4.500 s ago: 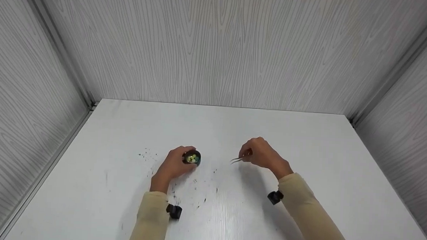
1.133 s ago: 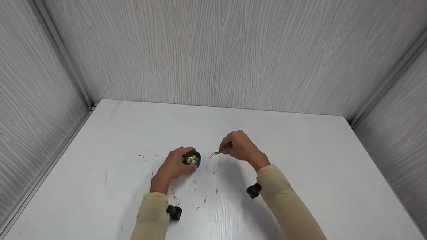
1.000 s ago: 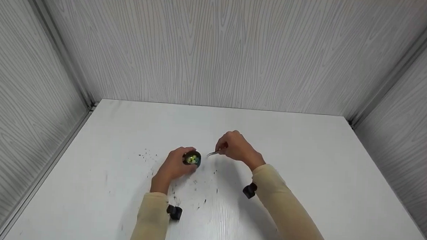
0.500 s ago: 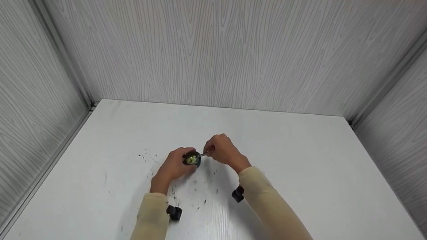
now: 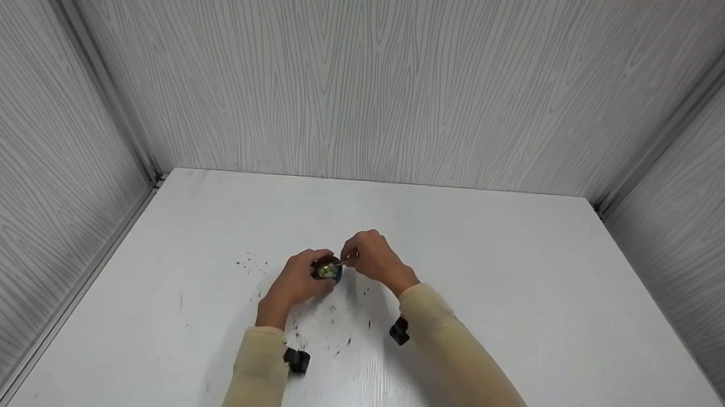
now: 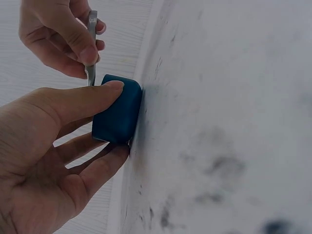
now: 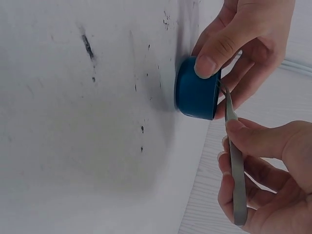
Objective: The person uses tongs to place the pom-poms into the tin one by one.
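Note:
A small round blue cup (image 6: 117, 113) sits on the white table, with several small yellow and greenish pieces (image 5: 327, 270) inside, seen in the head view. My left hand (image 5: 294, 279) grips the cup from its left side, thumb on the near wall and fingers round the far one. Metal tweezers (image 7: 237, 170) with fine bent tips are pinched between thumb and fingers of my right hand (image 5: 373, 258). Their tips reach over the cup's rim into its mouth. Whether they hold a piece is hidden in the wrist views and too small to tell from above.
Dark smudges and specks (image 5: 332, 313) mark the white tabletop (image 5: 519, 286) around and in front of the cup. Grey wood-grain panels (image 5: 369, 80) enclose the table at the back and both sides. A small black camera (image 5: 296, 361) is worn on each sleeved wrist.
My right hand has moved left with the tweezers, from apart at the right of the cup to its mouth. My left hand and the cup have stayed in place.

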